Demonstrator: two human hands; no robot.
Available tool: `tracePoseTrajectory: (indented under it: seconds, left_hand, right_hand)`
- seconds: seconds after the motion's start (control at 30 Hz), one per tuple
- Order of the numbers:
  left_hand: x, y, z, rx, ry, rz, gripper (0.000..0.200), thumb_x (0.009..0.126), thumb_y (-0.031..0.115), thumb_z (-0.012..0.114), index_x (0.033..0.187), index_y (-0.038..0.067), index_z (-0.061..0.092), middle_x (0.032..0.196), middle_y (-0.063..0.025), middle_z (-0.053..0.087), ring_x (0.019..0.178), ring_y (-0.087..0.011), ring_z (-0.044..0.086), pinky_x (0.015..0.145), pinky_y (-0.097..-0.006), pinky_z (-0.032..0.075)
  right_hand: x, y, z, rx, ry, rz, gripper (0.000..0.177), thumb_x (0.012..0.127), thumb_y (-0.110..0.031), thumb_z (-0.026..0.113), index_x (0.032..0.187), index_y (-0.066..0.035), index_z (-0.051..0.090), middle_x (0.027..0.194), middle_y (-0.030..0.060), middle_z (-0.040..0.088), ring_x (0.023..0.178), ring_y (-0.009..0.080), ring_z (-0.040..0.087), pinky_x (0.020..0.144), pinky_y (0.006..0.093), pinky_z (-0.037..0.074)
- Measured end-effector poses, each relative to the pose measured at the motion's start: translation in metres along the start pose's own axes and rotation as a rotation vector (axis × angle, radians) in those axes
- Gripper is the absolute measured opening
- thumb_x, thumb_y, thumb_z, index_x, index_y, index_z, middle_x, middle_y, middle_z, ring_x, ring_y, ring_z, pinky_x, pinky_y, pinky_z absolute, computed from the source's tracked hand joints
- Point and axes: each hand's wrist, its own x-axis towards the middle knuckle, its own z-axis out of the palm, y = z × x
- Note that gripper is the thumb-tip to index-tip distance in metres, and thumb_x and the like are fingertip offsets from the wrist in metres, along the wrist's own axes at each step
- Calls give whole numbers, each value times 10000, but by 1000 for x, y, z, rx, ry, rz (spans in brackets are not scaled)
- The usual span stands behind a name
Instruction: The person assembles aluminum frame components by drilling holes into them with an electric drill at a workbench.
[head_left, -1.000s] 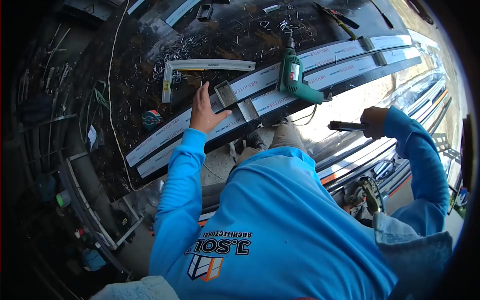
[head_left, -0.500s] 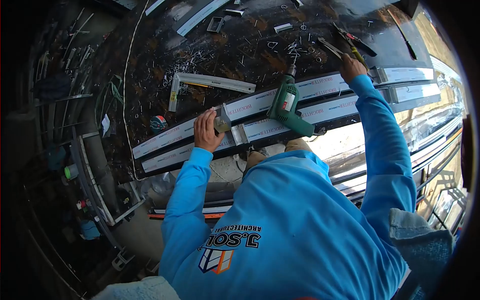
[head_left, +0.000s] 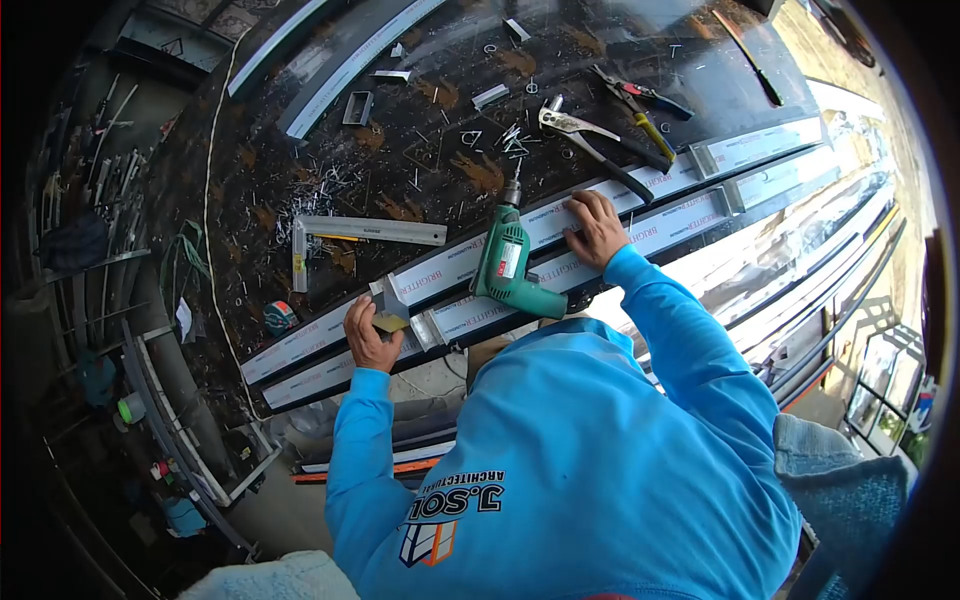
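Observation:
Two long aluminium profiles with white printed film lie side by side across the dark bench. Near their left part, my left hand is closed round a small metal block, beside a short bracket piece. My right hand rests on the profiles right of the drill, its fingers apart and nothing held. Between my hands a green power drill lies over the profiles, its bit pointing away from me. Large pliers with black handles lie just beyond my right hand, one handle reaching the upper profile.
A try square and a tape measure are at the left, by scattered metal shavings. Red and yellow-handled pliers and a screwdriver lie at the upper right. A white cord crosses the bench's left side.
My right hand has left the large pliers and come down and left onto the profiles. The large pliers now lie free on the bench. The view has shifted; my left hand still holds the block.

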Motion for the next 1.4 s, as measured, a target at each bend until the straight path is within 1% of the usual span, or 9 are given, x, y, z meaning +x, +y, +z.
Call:
tracePoseTrajectory:
  seconds: [0.2, 0.37, 0.5, 0.6, 0.73, 0.83, 1.0, 1.07, 1.4]
  left_hand:
    - [3, 6, -4, -280, -43, -422, 797, 590, 83, 783, 1287, 43, 400, 1300, -176, 491, 1222, -335, 504, 1053, -428, 398]
    - [41, 15, -41, -699, -154, -493, 792, 644, 191, 773, 1335, 33, 418, 1222, -121, 551, 1113, -227, 557, 985, -347, 433]
    - [113, -28, -24, -494, -220, -367, 825, 675, 332, 836, 1329, -7, 465, 1249, -209, 546, 1165, -325, 550, 982, -419, 444]
    - [187, -23, -25, -47, -92, -240, 1173, 678, 493, 851, 1522, 39, 175, 1445, -289, 334, 1346, -473, 317, 1098, -561, 305]
    - [254, 33, -32, -81, -158, 151, 700, 760, 404, 800, 1323, 80, 540, 1290, -154, 562, 1204, -360, 526, 1006, -451, 441]
    - [273, 54, -36, -113, -194, 212, 573, 786, 352, 777, 1258, 91, 583, 1188, -138, 616, 1118, -334, 584, 946, -420, 472]
    - [220, 16, -31, -231, -375, 24, 558, 793, 328, 776, 1247, 65, 586, 1151, -136, 636, 1073, -313, 617, 892, -388, 504]
    - [174, -14, -25, -346, -337, -9, 502, 783, 291, 786, 1179, 43, 603, 1115, -149, 644, 1049, -329, 624, 893, -401, 507]
    - [-26, -102, -96, -434, -239, -474, 426, 803, 146, 780, 1165, -11, 620, 1105, -162, 676, 1018, -253, 654, 904, -355, 506]
  right_hand:
    - [2, -4, -3, -62, -23, 4, 474, 787, -223, 650, 1205, -41, 519, 1282, 191, 479, 1234, 401, 438, 1061, 481, 363]
    - [1, -2, 0, -44, -19, -23, 489, 773, -226, 655, 1206, -43, 523, 1282, 190, 481, 1225, 398, 445, 1053, 481, 365]
    - [1, 0, 5, -58, 16, -9, 487, 768, -210, 655, 1206, -39, 526, 1279, 194, 488, 1205, 400, 459, 1047, 476, 370]
    - [1, -3, 4, -53, 56, -7, 462, 752, -179, 665, 1176, -35, 549, 1246, 199, 510, 1190, 406, 467, 1036, 469, 381]
    - [17, -24, -3, 213, 135, 103, 364, 744, -130, 666, 1080, -20, 582, 1112, 192, 559, 1045, 395, 563, 911, 444, 469]
    - [56, -120, -49, 258, -227, -190, 361, 755, -137, 664, 1084, -20, 575, 1013, 179, 603, 977, 378, 603, 835, 447, 488]
    - [84, -310, -81, -128, -734, -676, 412, 716, -180, 713, 1063, -1, 581, 935, 156, 625, 891, 318, 655, 771, 420, 525]
    - [84, -378, -106, -46, -610, -934, 341, 813, -181, 653, 1078, 23, 588, 969, 152, 639, 871, 269, 653, 775, 377, 523]
    - [85, -440, -79, 198, -661, -987, 367, 850, -150, 612, 1158, 35, 536, 986, 198, 632, 846, 286, 667, 694, 399, 533]
